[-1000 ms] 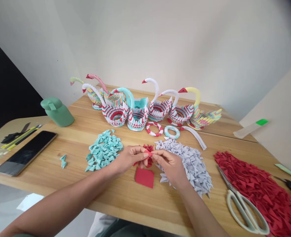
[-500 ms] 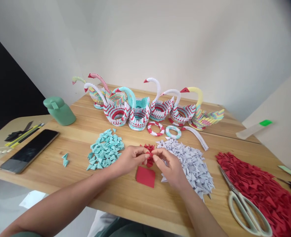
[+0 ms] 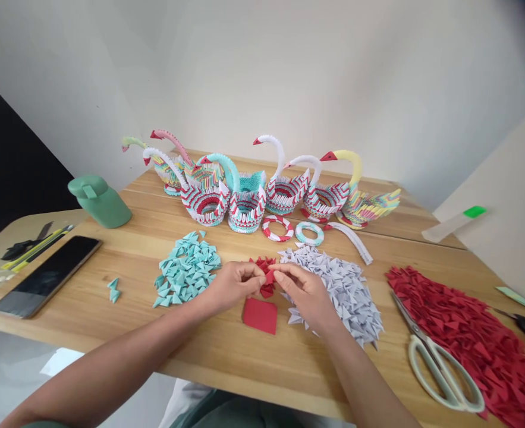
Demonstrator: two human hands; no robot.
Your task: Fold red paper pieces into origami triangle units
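Between my hands is a small piece of red paper (image 3: 270, 277), partly covered by my fingers. My left hand (image 3: 235, 285) pinches its left side, and my right hand (image 3: 304, 292) pinches the right side with thumb and forefinger. Just behind lies a small heap of folded red pieces (image 3: 262, 261). Flat on the table in front of my hands rests a stack of red paper (image 3: 260, 316). Turquoise folded triangles (image 3: 186, 267) are heaped to the left, and pale lilac ones (image 3: 342, 291) spread beside and beyond my right hand.
Several folded-paper swans (image 3: 204, 202) line the table's back. Two paper rings (image 3: 278, 228) and a loose white neck (image 3: 354, 242) lie before them. Scissors (image 3: 440, 368) rest by a large red triangle pile (image 3: 471, 345). A phone (image 3: 48, 274) and green bottle (image 3: 99, 202) are at left.
The view has shifted slightly. My hands stay close together over the same spot, and the fingers have moved a little apart on the red paper, showing more of it.
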